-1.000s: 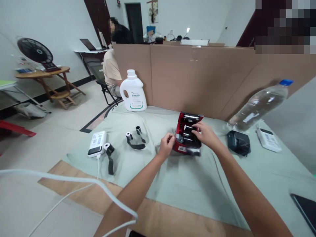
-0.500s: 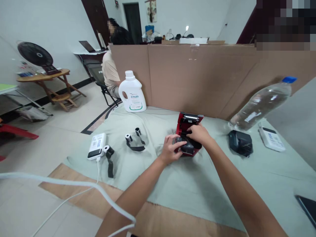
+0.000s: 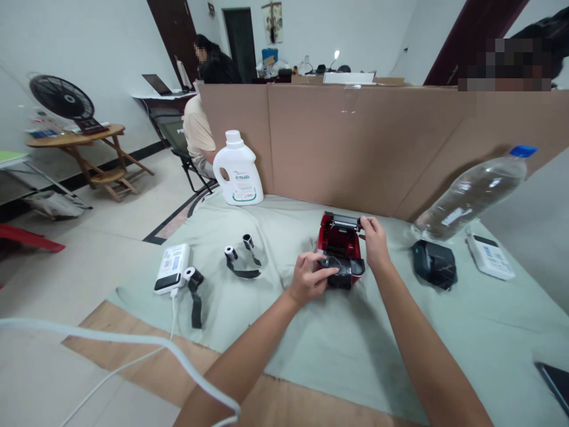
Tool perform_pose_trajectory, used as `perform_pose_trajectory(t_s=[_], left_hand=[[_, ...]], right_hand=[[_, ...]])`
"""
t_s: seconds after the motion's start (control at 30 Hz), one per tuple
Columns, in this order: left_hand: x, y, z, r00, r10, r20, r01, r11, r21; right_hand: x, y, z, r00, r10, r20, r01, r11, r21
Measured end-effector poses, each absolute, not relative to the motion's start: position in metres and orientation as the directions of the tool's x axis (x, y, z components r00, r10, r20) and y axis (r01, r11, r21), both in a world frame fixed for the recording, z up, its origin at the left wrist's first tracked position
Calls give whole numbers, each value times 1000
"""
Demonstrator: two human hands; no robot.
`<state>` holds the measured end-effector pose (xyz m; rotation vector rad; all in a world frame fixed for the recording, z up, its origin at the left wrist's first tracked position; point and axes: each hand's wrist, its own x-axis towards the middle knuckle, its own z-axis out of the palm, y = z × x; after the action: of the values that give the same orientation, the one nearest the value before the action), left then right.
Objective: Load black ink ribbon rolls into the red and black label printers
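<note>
Left hand [image 3: 310, 276] pinching black roll [image 3: 339, 275] at near end of red printer [image 3: 340, 244]; right hand [image 3: 374, 242] gripping open lid [image 3: 341, 222]; mid tabletop [image 3: 333, 341].

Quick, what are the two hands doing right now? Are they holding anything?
Left hand: closed, gripping the front of the red printer.
Right hand: fingers pinching the corner of the open lid.

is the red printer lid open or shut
Open: the lid stands raised at the back of the red printer, right hand holding its top edge, inner bay exposed.
</note>
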<state>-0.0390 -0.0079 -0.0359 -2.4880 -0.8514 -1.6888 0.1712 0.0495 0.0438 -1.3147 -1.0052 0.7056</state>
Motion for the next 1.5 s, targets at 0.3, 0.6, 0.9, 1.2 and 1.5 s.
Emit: perform_pose_trajectory(t_s=[0.3,0.6,0.9,1.2,1.5], left_hand=[[-38,-6,-32,227,388,893,420,-867,269],[-44,-1,-27,285,654,701,478,-731,488],[-54,0,-5,401,664,631,529,-731,432],[-181,21,47,-197,916,348,947,86,309],[-198,59,52,-169,981,97,972,150,183]], right_hand=[[152,-13,8,426,902,-76,-225,24,-974],[153,-12,6,387,916,-107,-317,23,-948],[153,-15,-23,401,914,-65,-392,107,-914],[149,-16,-43,475,878,60,-306,229,-924],[149,-16,-43,486,869,95,-258,247,-934]])
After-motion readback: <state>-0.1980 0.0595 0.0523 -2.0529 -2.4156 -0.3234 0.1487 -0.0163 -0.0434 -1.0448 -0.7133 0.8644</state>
